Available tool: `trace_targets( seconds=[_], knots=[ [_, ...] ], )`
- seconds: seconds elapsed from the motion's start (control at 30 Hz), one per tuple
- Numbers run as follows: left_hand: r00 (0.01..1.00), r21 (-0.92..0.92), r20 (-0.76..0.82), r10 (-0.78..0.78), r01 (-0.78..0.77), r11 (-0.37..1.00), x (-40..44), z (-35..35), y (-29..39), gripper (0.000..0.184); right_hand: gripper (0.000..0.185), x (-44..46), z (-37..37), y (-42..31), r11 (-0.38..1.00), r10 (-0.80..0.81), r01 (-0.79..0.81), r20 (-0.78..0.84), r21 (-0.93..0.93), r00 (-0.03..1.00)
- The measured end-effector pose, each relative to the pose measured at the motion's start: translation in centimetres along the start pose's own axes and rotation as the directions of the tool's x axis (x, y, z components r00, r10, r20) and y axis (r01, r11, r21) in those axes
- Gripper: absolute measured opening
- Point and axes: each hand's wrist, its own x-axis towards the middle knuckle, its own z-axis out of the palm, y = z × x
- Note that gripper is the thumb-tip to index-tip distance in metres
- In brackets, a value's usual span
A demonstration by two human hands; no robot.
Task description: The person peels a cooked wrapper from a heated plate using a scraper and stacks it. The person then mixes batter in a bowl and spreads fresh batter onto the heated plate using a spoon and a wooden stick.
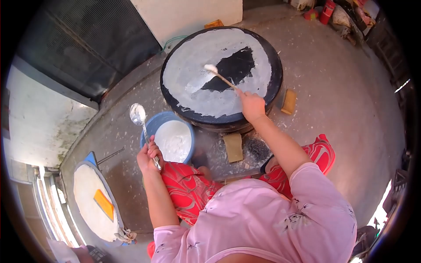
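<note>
A wide round black griddle [277, 94] carries a thin, greyish-white layer of batter [184, 65], with a dark bare patch near its middle. My right hand [253, 106] grips the handle of a wooden spreader [226, 82]. The spreader's far end, coated white, rests over the batter beside the bare patch. In my left hand [149, 156] is a long-handled metal ladle [137, 115], its bowl smeared white and held up by the rim of a blue bucket [163, 118]. White batter [174, 141] lies inside the bucket.
Left of me, a round stack of pale flat sheets [90, 193] bears a yellow-orange scraper [104, 204]. Tan blocks [233, 147] [289, 101] lie on the floor near the griddle. A white wall [188, 17] stands behind it. Assorted items, including a red can [327, 12], fill the far right corner.
</note>
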Motion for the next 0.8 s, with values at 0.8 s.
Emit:
trace_targets(
  seconds=[0.8],
  knots=[
    [1.0, 0.032, -0.004, 0.021, -0.021, 0.999, 0.3, 0.3, 0.1, 0.028, 0.031, 3.3, -0.8, 7.7, 0.943, 0.31, -0.307, -0.002, 0.132, 0.951]
  ],
)
